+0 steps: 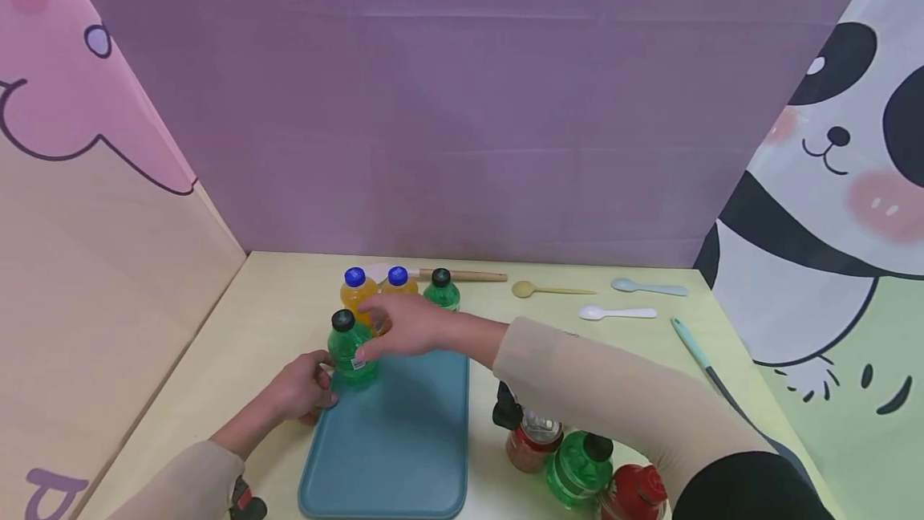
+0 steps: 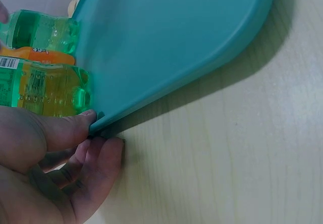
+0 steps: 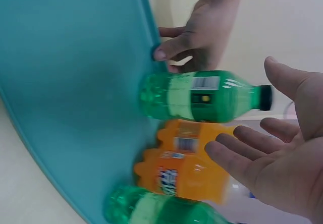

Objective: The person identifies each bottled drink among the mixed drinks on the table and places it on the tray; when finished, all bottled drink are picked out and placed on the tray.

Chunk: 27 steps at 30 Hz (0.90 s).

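Nearest the camera, 3 items crowd the counter just right of the teal tray: a red-brown jar with a clear lid, a green bottle with a black cap lying tilted, and a red bottle. A small black object sits just behind the jar.

The tray lies flat on the counter, its long side running away from the person. The left hand grips its far-left edge: in the left wrist view the thumb presses on the rim while the fingers curl under it.

At the tray's far-left corner stands a green bottle with a black cap, upright. The right hand reaches across above the tray, fingers spread and relaxed, holding nothing; its fingertips hover just beside that bottle's neck, and I cannot tell whether they touch it.

Just behind stand 2 orange bottles with blue caps side by side, and a second green bottle to their right, all close to the tray's far edge.

Farther back, a wooden-handled utensil lies along the wall. To the right lie 3 spoons well apart from the tray: a yellow spoon, a white spoon and a pale blue spoon. A long green-handled tool lies at the right edge.
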Motion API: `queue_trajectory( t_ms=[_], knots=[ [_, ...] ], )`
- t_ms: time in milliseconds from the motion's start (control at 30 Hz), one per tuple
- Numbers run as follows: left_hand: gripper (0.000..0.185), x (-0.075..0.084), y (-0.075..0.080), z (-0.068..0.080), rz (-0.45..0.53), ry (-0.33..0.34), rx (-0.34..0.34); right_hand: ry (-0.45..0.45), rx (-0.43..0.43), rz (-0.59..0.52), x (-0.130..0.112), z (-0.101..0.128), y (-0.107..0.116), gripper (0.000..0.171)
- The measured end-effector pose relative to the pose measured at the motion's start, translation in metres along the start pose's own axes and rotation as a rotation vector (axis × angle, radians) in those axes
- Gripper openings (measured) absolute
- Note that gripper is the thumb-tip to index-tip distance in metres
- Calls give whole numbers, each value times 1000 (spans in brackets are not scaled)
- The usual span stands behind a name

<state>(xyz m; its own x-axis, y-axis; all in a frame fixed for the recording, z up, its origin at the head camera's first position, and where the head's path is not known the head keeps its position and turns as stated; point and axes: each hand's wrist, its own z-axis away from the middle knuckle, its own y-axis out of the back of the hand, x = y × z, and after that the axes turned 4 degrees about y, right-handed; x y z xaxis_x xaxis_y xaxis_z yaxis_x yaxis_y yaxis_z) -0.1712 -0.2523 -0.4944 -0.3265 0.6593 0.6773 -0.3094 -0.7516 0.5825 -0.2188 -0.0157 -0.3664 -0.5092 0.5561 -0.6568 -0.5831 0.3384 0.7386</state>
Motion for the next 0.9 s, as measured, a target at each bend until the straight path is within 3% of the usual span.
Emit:
queue_trajectory(
  t_ms=[200, 367, 633, 900],
  knots=[
    [55, 0, 0, 1, 2, 4, -6, 93, 49, -70, -11, 30, 26, 66],
    [54, 2, 0, 1, -9, 4, -10, 97, 88, -102, -12, 69, 46, 63],
    [55, 0, -4, -3, -10, 5, -4, 61, 196, -212, 9, 148, 74, 60],
    [57, -1, 0, -3, -16, -2, -7, 44, 368, -138, 41, 232, 83, 57]
  ],
)
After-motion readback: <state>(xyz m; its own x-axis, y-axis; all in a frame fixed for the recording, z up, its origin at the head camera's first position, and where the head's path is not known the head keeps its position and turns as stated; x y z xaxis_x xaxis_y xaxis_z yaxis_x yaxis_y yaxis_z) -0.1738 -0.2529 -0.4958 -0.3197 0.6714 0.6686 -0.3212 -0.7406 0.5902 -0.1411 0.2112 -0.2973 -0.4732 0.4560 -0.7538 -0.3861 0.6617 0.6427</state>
